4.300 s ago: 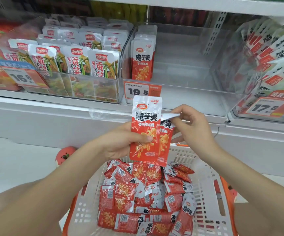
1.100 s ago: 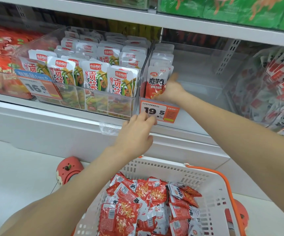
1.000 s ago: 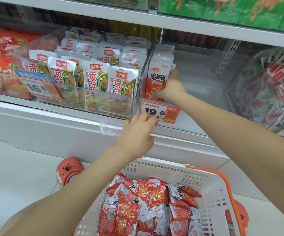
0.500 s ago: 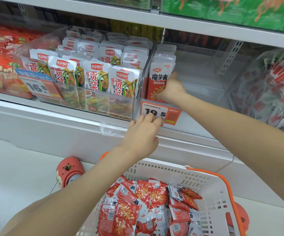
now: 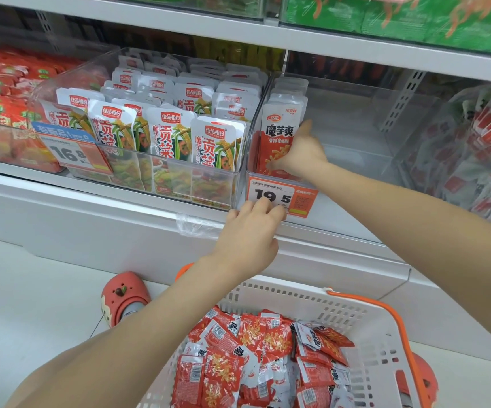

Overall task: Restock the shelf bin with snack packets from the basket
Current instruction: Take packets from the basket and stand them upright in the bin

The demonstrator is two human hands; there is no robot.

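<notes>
A clear shelf bin holds a short row of red-and-white snack packets along its left wall. My right hand reaches into it and holds the front snack packet upright, with fingers across its lower face and thumb up along its right edge. My left hand rests with bent fingertips against the bin's front, at the orange price label, and holds nothing. Below stands the white basket with an orange handle, and loose red snack packets lie heaped in it.
A full bin of white-and-green packets adjoins on the left, and a bin of red-and-white packets sits at the right. Green packs fill the shelf above. A white ledge runs below the bins. A red shoe is on the floor.
Both hands held packets over the basket 4.3 s ago. In the last second my right hand stood the packet upright at the row's front; my left hand edged up onto the price label.
</notes>
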